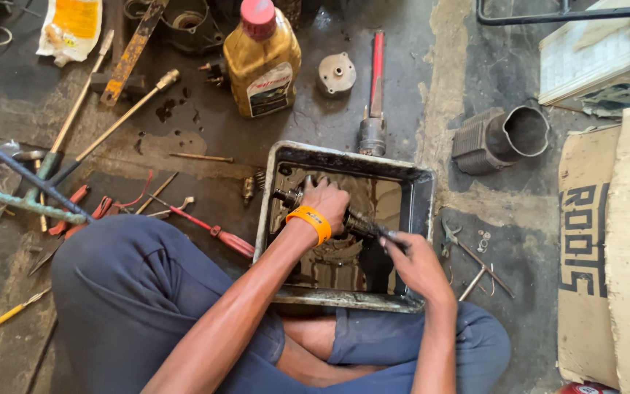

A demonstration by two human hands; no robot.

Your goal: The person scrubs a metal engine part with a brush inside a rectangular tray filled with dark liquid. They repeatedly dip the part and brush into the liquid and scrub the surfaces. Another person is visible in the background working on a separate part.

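A dirty metal tray (418, 182) holding dark oily liquid sits on the floor in front of my crossed legs. Over it I hold a greasy metal shaft (359, 221) lying slantwise. My left hand (326, 202), with an orange wristband, grips the shaft's upper left part. My right hand (413, 259) is closed on its lower right end, near the tray's right wall. The shaft's left tip (284, 195) pokes out past my left fingers.
An oil bottle (262, 58) with a red cap, a round metal part (336, 74) and a red-handled tool (375, 87) lie beyond the tray. Hammers, screwdrivers and pliers are scattered at left. A finned metal cylinder (501, 138), cardboard (607, 248) and small pliers (475, 263) are at right.
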